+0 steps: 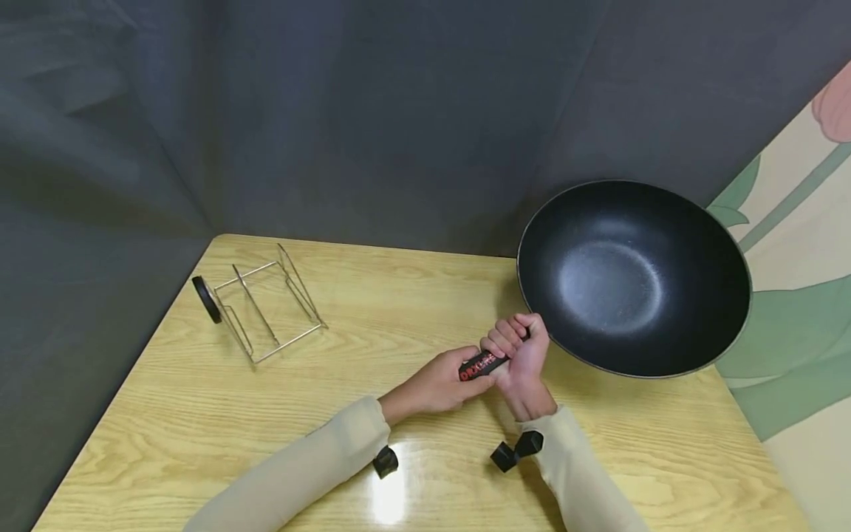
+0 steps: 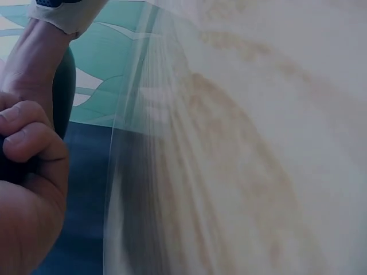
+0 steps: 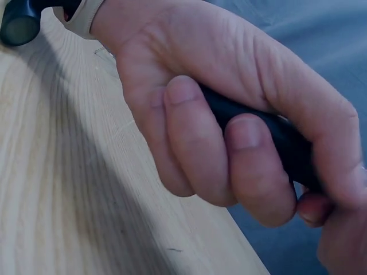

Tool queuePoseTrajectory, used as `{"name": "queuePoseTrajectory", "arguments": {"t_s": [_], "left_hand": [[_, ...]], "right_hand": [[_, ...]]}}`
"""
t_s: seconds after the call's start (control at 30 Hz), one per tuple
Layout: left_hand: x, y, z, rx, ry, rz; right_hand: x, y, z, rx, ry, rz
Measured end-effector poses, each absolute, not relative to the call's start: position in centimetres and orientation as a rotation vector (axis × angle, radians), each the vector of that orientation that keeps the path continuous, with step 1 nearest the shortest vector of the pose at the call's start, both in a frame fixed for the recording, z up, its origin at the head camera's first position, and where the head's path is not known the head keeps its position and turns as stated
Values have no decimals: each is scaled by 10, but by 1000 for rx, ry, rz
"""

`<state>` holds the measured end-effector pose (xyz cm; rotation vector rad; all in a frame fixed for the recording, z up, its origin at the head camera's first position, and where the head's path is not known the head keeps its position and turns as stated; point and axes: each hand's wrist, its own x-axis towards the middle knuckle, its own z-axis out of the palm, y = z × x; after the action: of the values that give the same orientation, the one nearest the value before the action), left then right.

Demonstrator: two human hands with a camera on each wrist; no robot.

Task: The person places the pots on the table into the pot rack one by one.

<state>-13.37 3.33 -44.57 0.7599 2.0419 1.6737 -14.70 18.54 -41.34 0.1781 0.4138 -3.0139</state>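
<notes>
A large black wok (image 1: 691,236) is at the right in the head view, its bare inside facing me. Both hands are on its black handle (image 1: 484,365), which carries red lettering. Nearer the wok, my right hand (image 1: 527,362) grips the handle with curled fingers. The left hand (image 1: 442,380) holds the handle's outer end, thumb along the near side. In the right wrist view, curled fingers (image 3: 198,149) wrap the dark handle (image 3: 287,143). The left wrist view catches only curled fingers (image 2: 34,137) at its left edge; much of the grip is hidden there.
A metal wire rack (image 1: 287,345) with a black round end piece (image 1: 207,299) lies on the left of the wooden table (image 1: 372,295). Dark cloth (image 1: 372,133) hangs behind and at the left. A floral-patterned cloth (image 1: 791,325) is beyond the right edge.
</notes>
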Motion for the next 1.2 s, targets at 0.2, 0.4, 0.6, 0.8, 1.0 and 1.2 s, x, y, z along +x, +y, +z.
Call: {"name": "queuePoseTrajectory", "arguments": {"t_s": [0.2, 0.4, 0.6, 0.8, 1.0, 1.2], "left_hand": [[-131, 33, -448, 756, 2069, 1679], [-128, 33, -450, 824, 2123, 1682], [-127, 36, -451, 885, 2213, 1695], [-126, 37, -448, 886, 2235, 1738], [-124, 38, -447, 876, 2224, 1807], [-123, 40, -451, 866, 2252, 1906]], "right_hand": [[-144, 182, -409, 73, 512, -2995], [-141, 179, -406, -83, 582, -2943], [-141, 177, -400, -227, 643, -2897], [-142, 174, -392, -291, 722, -2877], [-143, 170, -386, -315, 793, -2842], [-144, 165, -378, -329, 941, -2804]]}}
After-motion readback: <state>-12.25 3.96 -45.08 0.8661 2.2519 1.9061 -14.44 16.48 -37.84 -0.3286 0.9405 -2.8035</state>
